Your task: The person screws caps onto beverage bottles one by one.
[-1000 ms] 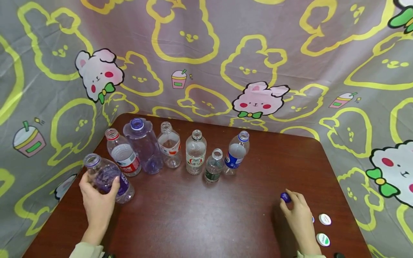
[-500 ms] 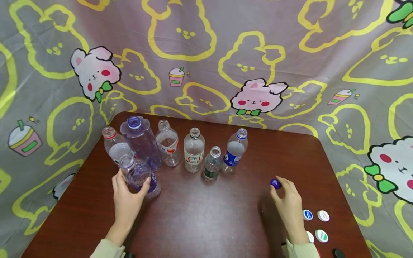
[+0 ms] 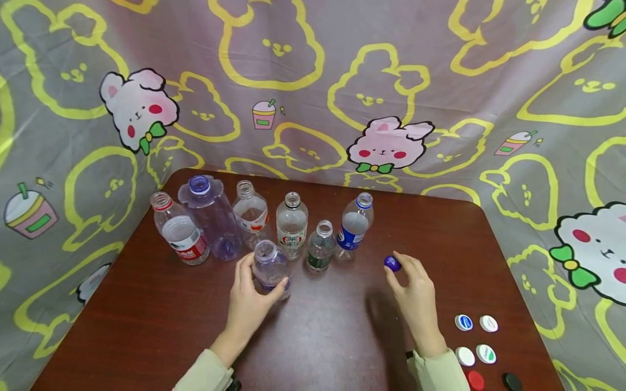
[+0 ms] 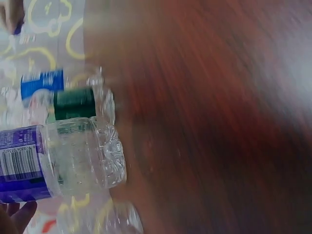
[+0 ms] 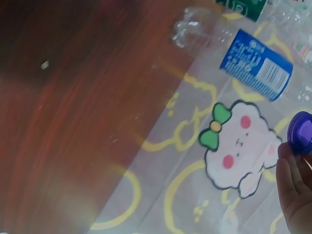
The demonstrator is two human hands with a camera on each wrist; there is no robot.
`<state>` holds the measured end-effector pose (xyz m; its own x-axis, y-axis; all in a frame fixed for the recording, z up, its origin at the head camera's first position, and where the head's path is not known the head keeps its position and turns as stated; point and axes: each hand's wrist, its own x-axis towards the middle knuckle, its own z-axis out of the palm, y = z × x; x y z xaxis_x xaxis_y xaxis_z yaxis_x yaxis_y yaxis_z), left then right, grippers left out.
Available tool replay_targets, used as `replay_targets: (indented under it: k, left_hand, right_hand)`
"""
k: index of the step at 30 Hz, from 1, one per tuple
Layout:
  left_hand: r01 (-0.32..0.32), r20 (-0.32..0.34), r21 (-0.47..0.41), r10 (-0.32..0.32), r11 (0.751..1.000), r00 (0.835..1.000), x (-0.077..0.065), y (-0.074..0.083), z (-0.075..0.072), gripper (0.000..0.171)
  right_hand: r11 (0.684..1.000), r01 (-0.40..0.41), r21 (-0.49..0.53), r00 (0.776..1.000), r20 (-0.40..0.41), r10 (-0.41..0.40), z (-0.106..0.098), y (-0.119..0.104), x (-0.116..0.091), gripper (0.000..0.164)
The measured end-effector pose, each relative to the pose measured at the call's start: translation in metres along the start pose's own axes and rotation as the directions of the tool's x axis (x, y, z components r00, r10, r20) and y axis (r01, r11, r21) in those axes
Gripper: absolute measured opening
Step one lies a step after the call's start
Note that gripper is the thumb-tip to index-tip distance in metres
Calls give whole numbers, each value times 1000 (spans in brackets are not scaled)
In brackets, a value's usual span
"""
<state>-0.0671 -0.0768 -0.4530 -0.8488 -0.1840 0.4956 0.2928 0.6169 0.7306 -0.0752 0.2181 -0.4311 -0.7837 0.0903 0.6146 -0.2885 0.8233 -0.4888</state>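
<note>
My left hand grips a clear, uncapped plastic bottle with a purple label, thumb on one side and fingers on the other. In the left wrist view the purple label with its barcode shows, and the bottle's base looks raised off the table. To the right, my right hand pinches a purple bottle cap between thumb and fingers, above the table. The right wrist view shows the ridged cap at its right edge. Bottle and cap are apart.
Uncapped bottles stand in a row behind: a red-label bottle, a large purple-tinted bottle, a small green-label bottle and a blue-label bottle among them. Several loose caps, including a red cap and a black cap, lie at the table's right.
My left hand has carried the purple-label bottle from the left side to the middle of the table. My right hand has moved left with the purple cap, away from the loose caps.
</note>
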Motion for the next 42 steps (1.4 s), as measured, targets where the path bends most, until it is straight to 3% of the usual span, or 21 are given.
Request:
replay_targets:
  k: [7,19,30,42]
  left_hand:
    - [1,104,0,-1,1000,995,-3,18,23,77]
    - [-25,200,-39,33,999,979,-2,35,57,77]
    - [-77,231,-33,83,996,970,1,37,74,78]
    - [-121,218,-36,126,992,968,2,36,80,77]
  right_hand:
    - [998,58,34,998,-2,-58,8,-22,11,35]
    - [976,131,176,991,-2,-133,13,-69,35,40]
    - [930,207,304,977,-8,-215,22,-93,39,38]
    - [932,211,295,970,56,-237,24,-96,41,36]
